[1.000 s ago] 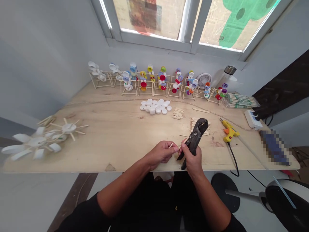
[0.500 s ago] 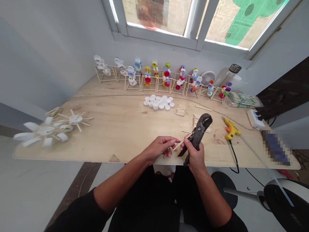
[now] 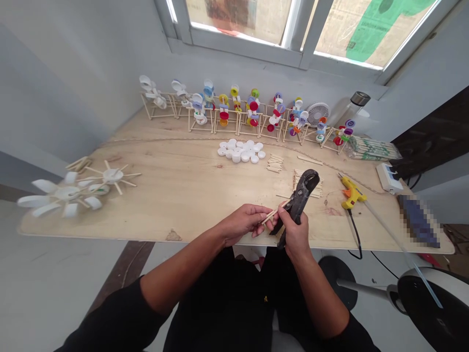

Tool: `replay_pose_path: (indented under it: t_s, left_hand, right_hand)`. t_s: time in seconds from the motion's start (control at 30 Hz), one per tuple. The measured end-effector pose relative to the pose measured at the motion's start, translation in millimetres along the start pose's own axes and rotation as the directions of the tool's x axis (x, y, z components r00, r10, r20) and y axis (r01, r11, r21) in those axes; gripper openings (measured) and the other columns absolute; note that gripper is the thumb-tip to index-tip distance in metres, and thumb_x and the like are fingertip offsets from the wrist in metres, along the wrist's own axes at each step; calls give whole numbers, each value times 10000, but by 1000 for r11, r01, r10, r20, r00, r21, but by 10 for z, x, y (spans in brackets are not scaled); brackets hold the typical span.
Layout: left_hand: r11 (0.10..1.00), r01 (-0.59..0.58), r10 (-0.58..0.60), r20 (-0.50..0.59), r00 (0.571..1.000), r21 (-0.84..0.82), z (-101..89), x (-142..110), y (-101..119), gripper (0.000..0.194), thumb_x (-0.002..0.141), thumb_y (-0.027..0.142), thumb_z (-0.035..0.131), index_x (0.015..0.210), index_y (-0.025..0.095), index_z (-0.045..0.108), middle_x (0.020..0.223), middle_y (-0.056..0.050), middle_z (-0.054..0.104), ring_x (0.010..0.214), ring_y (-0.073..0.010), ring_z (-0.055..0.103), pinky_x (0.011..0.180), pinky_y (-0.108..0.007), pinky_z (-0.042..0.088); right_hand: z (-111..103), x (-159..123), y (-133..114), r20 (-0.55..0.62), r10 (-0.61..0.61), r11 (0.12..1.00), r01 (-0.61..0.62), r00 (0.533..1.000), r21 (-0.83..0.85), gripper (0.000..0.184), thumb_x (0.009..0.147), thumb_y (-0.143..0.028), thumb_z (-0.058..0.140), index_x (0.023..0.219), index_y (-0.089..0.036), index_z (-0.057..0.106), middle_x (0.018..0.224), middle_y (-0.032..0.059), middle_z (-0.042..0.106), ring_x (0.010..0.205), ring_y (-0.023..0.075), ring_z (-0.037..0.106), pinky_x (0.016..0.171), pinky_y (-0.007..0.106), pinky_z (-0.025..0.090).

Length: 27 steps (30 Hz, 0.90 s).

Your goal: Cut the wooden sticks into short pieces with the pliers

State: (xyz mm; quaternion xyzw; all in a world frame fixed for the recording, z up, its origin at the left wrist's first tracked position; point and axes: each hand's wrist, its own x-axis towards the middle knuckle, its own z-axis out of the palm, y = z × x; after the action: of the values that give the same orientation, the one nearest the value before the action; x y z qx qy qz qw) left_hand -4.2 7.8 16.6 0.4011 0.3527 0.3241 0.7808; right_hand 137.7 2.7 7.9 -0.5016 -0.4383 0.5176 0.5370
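Observation:
My left hand (image 3: 246, 222) is closed, with thumb and fingers pinching thin wooden sticks (image 3: 270, 216) just over the table's front edge. The sticks slant up to the right, and their far ends reach my right hand's fingertips. My right hand (image 3: 296, 232) wraps round a black pipe cutter (image 3: 302, 191), whose curved jaw points up and away from me. Thumb and forefinger of that hand also touch the sticks. Beyond the cutter lies a pile of short sticks (image 3: 317, 189), partly hidden by it. A smaller bundle of cut sticks (image 3: 274, 163) lies further back.
White bottle caps (image 3: 236, 156) are grouped mid-table. Behind them stand stick frames with coloured cap wheels (image 3: 223, 115). A yellow glue gun (image 3: 352, 192) and a power strip (image 3: 388, 178) lie to the right. White spoked wheels (image 3: 66, 193) sit at the left.
Half a second ago my left fingers were looser beside one stick; now they pinch sticks lying side by side. The cutter stays in my right hand. The camera view has shifted slightly.

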Motion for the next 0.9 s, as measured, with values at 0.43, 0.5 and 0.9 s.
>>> replay_pose_path:
  t_s: [0.43, 0.5, 0.9]
  left_hand:
    - [998, 37, -36, -22, 999, 54, -45, 34, -41, 278, 769, 408, 567, 783, 144, 479, 707, -57, 667, 427, -92, 566, 360, -158, 307]
    - [997, 48, -47, -16, 999, 63, -34, 40, -34, 272, 776, 405, 558, 780, 147, 472, 679, -49, 667, 398, -84, 550, 344, -152, 289]
    - [998, 58, -58, 2, 998, 22, -39, 71, -60, 260, 774, 382, 570, 770, 139, 479, 678, -51, 669, 399, -67, 544, 360, -147, 315]
  right_hand:
    - [0, -7, -11, -20, 44, 998, -43, 999, 51, 159, 713, -299, 628, 747, -160, 559, 541, -40, 544, 473, 109, 502, 458, 224, 433]
    - [1, -5, -15, -25, 47, 997, -45, 999, 56, 151, 711, -292, 632, 743, -160, 565, 543, -42, 549, 473, 103, 504, 467, 220, 434]
    - [-10, -12, 13, -53, 60, 996, -56, 997, 69, 146, 717, -289, 633, 730, -157, 571, 556, -37, 561, 481, 104, 515, 478, 225, 441]
